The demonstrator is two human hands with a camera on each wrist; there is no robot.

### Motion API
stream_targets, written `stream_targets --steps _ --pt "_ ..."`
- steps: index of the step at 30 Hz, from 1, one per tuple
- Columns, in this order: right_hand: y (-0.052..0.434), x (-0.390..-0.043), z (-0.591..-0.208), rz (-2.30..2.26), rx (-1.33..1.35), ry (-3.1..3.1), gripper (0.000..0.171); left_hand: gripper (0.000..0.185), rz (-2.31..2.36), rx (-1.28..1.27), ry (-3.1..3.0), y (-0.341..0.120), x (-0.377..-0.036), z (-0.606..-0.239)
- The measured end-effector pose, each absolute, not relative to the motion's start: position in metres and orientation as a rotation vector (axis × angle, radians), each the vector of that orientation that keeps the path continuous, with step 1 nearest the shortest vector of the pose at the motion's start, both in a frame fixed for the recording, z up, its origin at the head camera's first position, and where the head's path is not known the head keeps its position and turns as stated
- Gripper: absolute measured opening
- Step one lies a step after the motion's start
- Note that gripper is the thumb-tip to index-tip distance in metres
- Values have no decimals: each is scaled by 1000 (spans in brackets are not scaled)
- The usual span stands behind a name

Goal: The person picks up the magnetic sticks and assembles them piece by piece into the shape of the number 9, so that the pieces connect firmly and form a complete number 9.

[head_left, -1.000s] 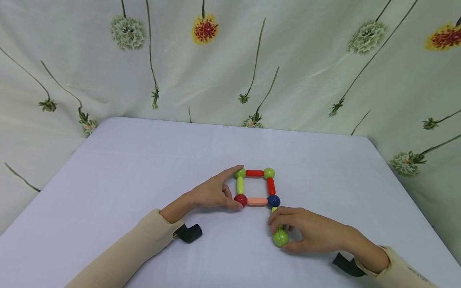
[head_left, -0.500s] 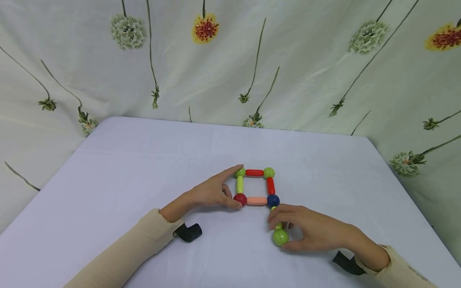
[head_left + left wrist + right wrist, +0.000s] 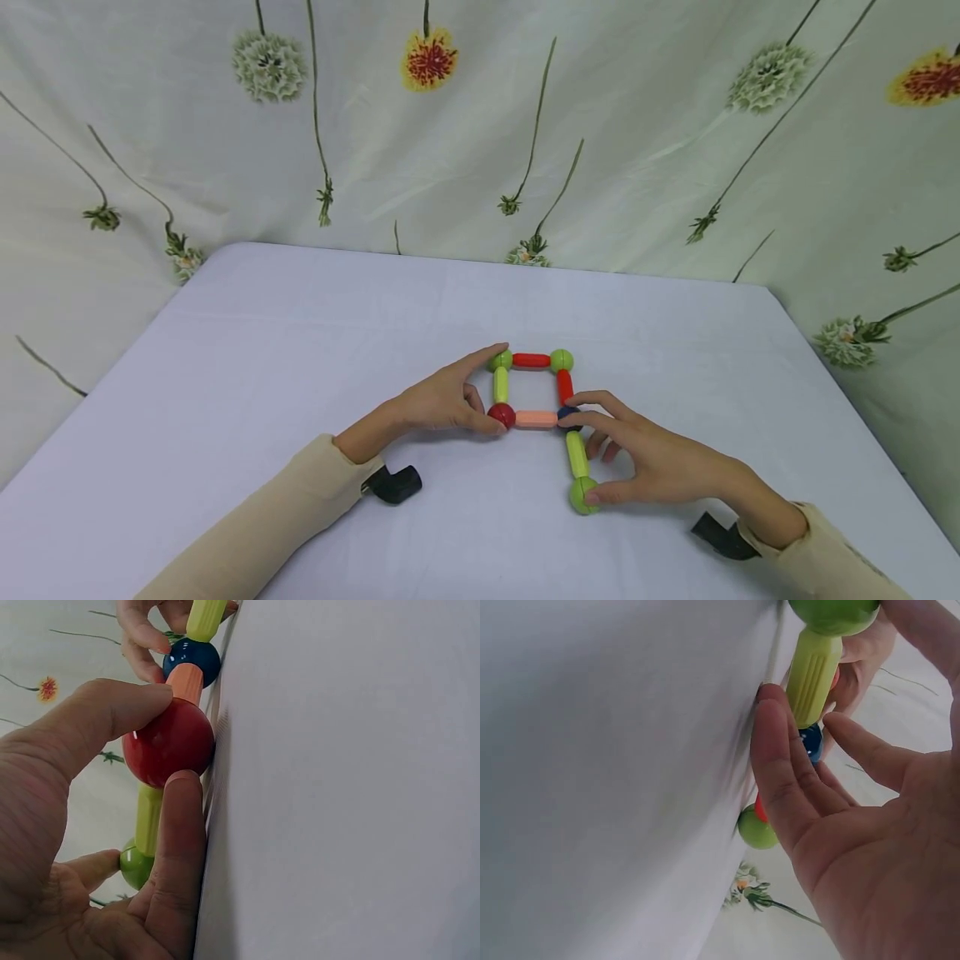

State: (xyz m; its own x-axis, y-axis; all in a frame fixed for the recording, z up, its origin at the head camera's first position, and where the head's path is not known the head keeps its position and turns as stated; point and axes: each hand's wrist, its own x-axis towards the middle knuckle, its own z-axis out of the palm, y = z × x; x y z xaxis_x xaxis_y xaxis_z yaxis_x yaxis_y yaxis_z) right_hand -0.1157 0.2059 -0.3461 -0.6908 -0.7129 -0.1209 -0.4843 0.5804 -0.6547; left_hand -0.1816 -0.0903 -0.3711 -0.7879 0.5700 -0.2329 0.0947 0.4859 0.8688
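My left hand (image 3: 442,404) rests at the left side of the toy frame. Its thumb and a finger pinch the red ball (image 3: 501,414) at the near-left corner, which the left wrist view (image 3: 168,741) confirms, while the forefinger reaches to the green ball (image 3: 499,360) at the far-left corner.

My right hand (image 3: 652,467) lies to the right of the frame with fingers spread fairly wide and nearly straight. Its thumb tip touches the loose-end green ball (image 3: 581,495) nearest me; its forefinger reaches the blue ball (image 3: 567,412) at the near-right corner. I see no closed grip on any piece.

The frame sits near the middle of the table (image 3: 262,375). I record a yellow-green rod (image 3: 499,385) on the left side, a red rod (image 3: 531,360) along the far side, another red rod (image 3: 564,386) on the right, and a salmon rod (image 3: 536,418) along the near side. A second green ball (image 3: 561,360) marks the far-right corner. A yellow-green rod (image 3: 576,454) runs from the blue ball toward me, ending at the loose-end green ball.

A flower-printed cloth (image 3: 637,125) hangs behind the table.
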Motion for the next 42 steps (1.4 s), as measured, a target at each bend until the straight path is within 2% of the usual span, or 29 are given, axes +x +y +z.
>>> stream_targets --steps 9,18,30,42 --pt "209 -120 -351 -876 -955 2419 76 104 1240 578 2272 -92 -180 -361" --pt "209 -123 -354 -904 -933 2400 74 59 1214 653 2402 -118 -175 -329" --pt "210 -123 -351 -856 -925 2426 56 32 877 657 2637 -166 -151 -334" --pt "209 -121 -352 -854 -872 2461 57 23 817 653 2729 -193 -144 -340"
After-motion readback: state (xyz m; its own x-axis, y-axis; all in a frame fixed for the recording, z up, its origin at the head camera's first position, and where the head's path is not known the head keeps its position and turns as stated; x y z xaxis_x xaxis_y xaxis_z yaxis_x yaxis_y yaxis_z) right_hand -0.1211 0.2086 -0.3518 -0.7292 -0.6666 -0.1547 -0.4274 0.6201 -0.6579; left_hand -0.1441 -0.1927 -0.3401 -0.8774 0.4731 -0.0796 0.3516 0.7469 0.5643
